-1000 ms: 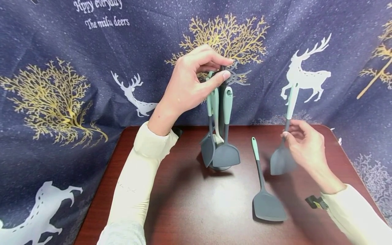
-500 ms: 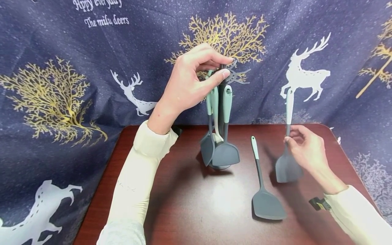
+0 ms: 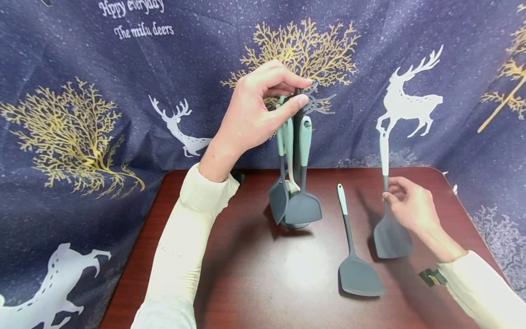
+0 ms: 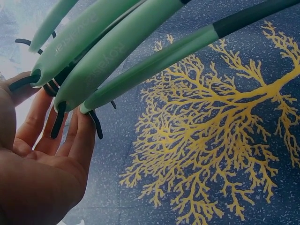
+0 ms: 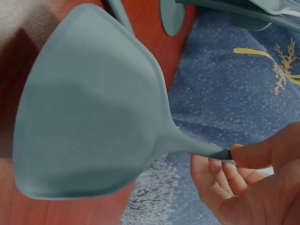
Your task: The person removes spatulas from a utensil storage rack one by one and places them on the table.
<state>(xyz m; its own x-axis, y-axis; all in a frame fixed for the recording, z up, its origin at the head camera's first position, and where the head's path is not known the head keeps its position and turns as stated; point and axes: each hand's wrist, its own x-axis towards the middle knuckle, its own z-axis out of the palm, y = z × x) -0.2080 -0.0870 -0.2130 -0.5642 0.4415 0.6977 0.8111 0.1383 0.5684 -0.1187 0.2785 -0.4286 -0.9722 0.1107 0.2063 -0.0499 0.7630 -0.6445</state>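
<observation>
Hands well apart: left hand [image 3: 263, 107] pinches top of utensil stand [image 3: 297, 151], upper centre; right hand [image 3: 412, 208] pinches shaft of turner [image 3: 391, 237], frame right, handle up, beside 2nd turner [image 3: 360, 276] lying on table [image 3: 246, 278], right hand nearer.

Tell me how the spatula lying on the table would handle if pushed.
The lying spatula probably won't roll: its blade is broad. It may slide easily, since the table looks glossy. Pushed at its slim handle, it would likely swivel.
</observation>
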